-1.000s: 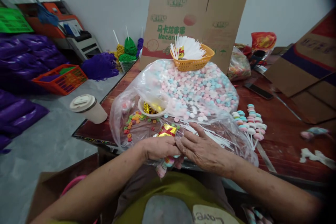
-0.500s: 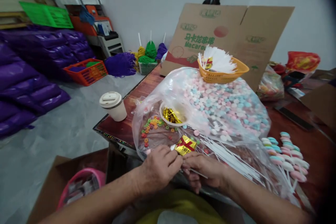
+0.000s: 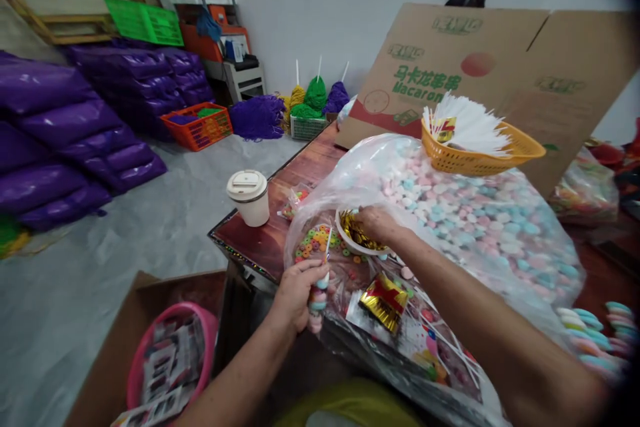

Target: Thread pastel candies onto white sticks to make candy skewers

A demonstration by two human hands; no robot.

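Observation:
My left hand [image 3: 296, 293] is closed around a marshmallow skewer [image 3: 319, 297] of pink, white and blue pieces at the table's front edge. Its white stick points up past my fingers. My right hand [image 3: 377, 223] reaches into a white bowl [image 3: 364, 251] of gold twist ties [image 3: 353, 227]; the fingers are bent down among them, and whatever they pinch is hidden. Ring-shaped coloured candies [image 3: 320, 240] lie beside the bowl. Under my right forearm, a gold packet with a red ribbon print [image 3: 384, 301] rests on clear plastic near loose white sticks [image 3: 443, 327].
A large clear bag of pastel marshmallows [image 3: 470, 213] covers much of the table, with an orange basket of white sticks [image 3: 463, 157] on it. A lidded cup [image 3: 250, 197] stands at the left edge. Finished skewers [image 3: 585, 333] lie right; a pink tub [image 3: 210, 340] sits below left.
My hands have parted from around a stick. The right moved up and forward into the bowl; the left now shows the marshmallow skewer stick-up. The view has swung left.

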